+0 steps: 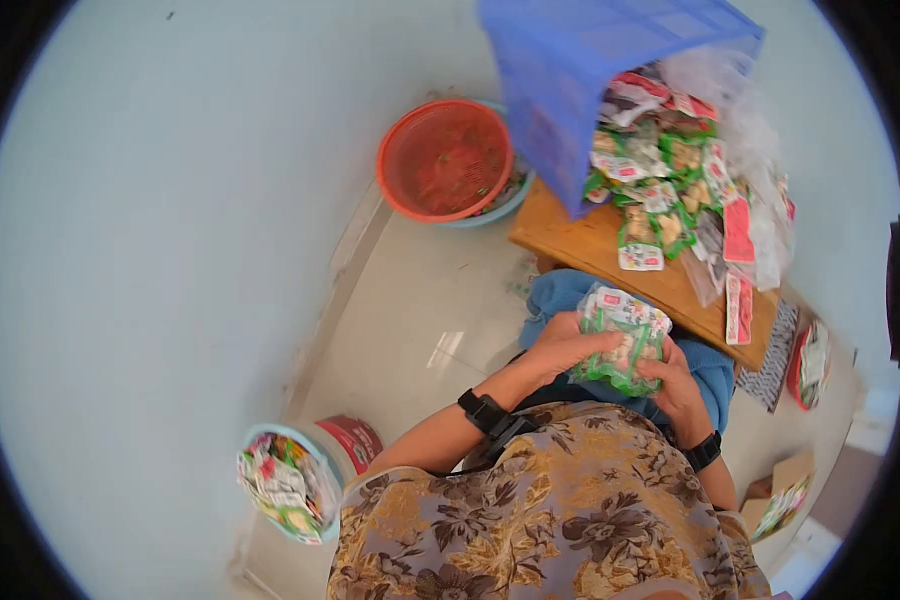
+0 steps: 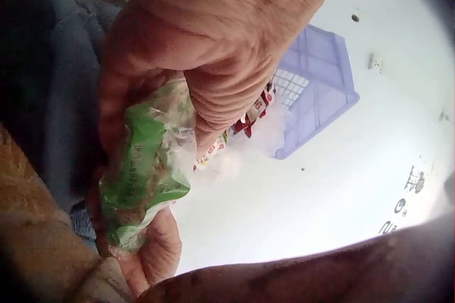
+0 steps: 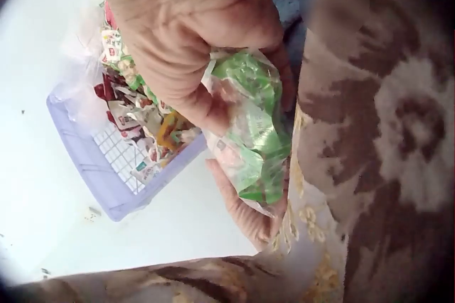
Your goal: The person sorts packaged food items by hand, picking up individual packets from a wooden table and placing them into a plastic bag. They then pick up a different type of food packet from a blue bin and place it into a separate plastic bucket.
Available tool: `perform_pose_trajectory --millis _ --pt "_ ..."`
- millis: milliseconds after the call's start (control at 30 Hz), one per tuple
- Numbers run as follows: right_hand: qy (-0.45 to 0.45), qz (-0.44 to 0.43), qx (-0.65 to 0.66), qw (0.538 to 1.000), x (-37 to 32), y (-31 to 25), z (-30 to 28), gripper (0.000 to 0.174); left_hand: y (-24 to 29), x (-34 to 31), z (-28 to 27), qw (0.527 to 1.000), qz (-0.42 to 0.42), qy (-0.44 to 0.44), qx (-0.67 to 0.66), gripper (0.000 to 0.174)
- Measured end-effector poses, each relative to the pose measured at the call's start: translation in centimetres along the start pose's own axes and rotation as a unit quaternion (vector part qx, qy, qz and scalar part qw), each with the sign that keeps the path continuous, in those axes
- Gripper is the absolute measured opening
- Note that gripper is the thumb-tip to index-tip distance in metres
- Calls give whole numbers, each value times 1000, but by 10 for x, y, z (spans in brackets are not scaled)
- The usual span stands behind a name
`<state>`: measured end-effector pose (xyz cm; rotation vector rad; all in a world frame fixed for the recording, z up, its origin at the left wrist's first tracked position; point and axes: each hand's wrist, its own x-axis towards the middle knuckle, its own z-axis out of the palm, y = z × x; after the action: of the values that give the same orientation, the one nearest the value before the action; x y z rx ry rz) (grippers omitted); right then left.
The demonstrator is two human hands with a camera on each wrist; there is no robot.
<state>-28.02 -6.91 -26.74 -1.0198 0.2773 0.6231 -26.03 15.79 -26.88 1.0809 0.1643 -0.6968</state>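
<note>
Both hands hold a clear-and-green plastic snack packet (image 1: 622, 340) in front of the lap, one at each side. The left hand (image 1: 562, 352) grips its left side, thumb across the front. At the lower right edge, the right hand (image 1: 678, 382) grips it, its thumb also lying on the front. In the left wrist view the packet (image 2: 146, 168) shows a green printed panel with crinkled clear film. Pale pieces show through the film of the packet (image 3: 238, 129) in the right wrist view. The fingers behind the packet are mostly hidden.
A tipped blue-purple plastic basket (image 1: 550, 100) spills several packets (image 1: 660, 190) onto a wooden table (image 1: 580, 235). A red strainer basin (image 1: 445, 160) stands beyond at the left. On the floor are a light-blue tub of packets (image 1: 288, 485), a red container (image 1: 808, 370) and a cardboard box (image 1: 778, 490).
</note>
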Motion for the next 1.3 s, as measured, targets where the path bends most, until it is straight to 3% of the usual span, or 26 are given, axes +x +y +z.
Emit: perform_pose_trajectory --millis 200,300,367,433,500,533,633,667,700,767,800,833,933,967,1033,1067,1100,1133,1200,1233,1267,1300 --pt "-27 42 -72 996 13 0 6 63 -16 -15 -19 998 47 10 -49 42" --pt "-32 54 -93 994 16 -1 13 64 -29 -16 -36 997 63 32 29 39" --pt "-31 53 -100 993 17 1 10 65 -42 -10 -52 999 -18 38 -24 37" --pt "-16 57 -102 993 21 4 -2 67 -41 -25 -68 989 33 140 -18 39" --pt "-11 55 -112 992 18 2 1 68 -50 -44 -104 960 113 249 70 38" --pt "-12 55 -120 991 17 2 3 69 -71 -48 -136 911 160 336 178 35" --pt "-17 54 -126 990 18 3 -1 72 -88 -112 -203 738 116 553 368 46" --pt "-18 58 -124 990 18 4 0 72 -114 -136 -243 656 94 609 435 53" --pt "-18 55 -116 992 17 3 2 73 -126 -168 -263 603 77 667 431 59" --pt "-15 54 -108 993 16 2 4 74 -165 -239 -308 478 74 715 505 60" --pt "-19 57 -106 993 15 1 5 73 -186 -275 -326 466 -80 744 472 59" --pt "-22 57 -103 993 17 0 6 73 -171 -301 -306 415 -162 751 487 64" --pt "-28 65 -102 992 17 -4 7 69 -192 -366 -309 372 -189 774 477 66" --pt "-18 60 -98 993 16 -4 6 69 -187 -372 -297 390 -203 792 424 56" --pt "-22 74 -117 990 17 -5 3 70 -231 -404 -326 469 -129 782 390 43" --pt "-7 66 -113 991 15 -6 3 70 -226 -405 -321 501 -153 759 387 47" --pt "-12 70 -100 992 15 -6 5 70 -220 -401 -317 504 -209 750 373 52" --pt "-19 74 -86 993 16 -6 5 71 -223 -405 -320 547 -163 764 300 55" --pt "4 78 -83 993 17 -4 -2 71 -218 -408 -324 559 -175 778 229 51" --pt "-10 79 -86 993 16 -3 -3 71 -214 -403 -320 521 -152 817 194 51" --pt "-23 79 -90 993 16 -4 -2 72 -174 -385 -283 500 -143 813 261 55" --pt "-28 81 -83 993 16 -6 1 71 -194 -397 -301 536 -86 799 259 52"
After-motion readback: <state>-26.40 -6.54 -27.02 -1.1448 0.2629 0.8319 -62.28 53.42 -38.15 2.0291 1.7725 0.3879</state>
